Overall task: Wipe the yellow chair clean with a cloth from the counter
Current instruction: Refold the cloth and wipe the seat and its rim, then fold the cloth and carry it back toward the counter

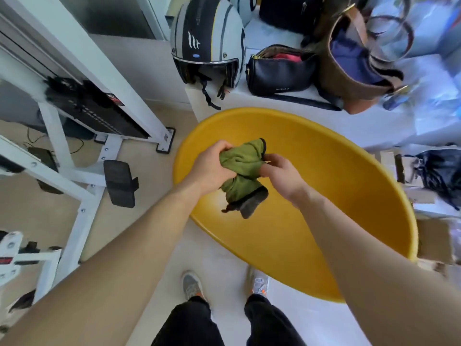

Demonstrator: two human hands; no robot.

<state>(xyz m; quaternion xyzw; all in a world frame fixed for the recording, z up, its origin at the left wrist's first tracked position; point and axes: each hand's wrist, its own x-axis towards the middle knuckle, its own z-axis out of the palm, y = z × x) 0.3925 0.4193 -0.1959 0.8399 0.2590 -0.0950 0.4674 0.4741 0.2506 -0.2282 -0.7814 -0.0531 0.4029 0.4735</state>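
Note:
A round yellow chair with a smooth bowl-shaped seat fills the middle and right of the view, right in front of me. Above its seat I hold a bunched green cloth with a dark edge and a grey corner hanging down. My left hand grips the cloth's left side. My right hand pinches its right side. The cloth hangs just above the seat and I cannot tell if its lower corner touches it.
A white counter behind the chair holds a striped helmet, a black bag and a brown bag. White gym equipment stands to the left. Boxes and a dark bag sit at the right. My shoes are below.

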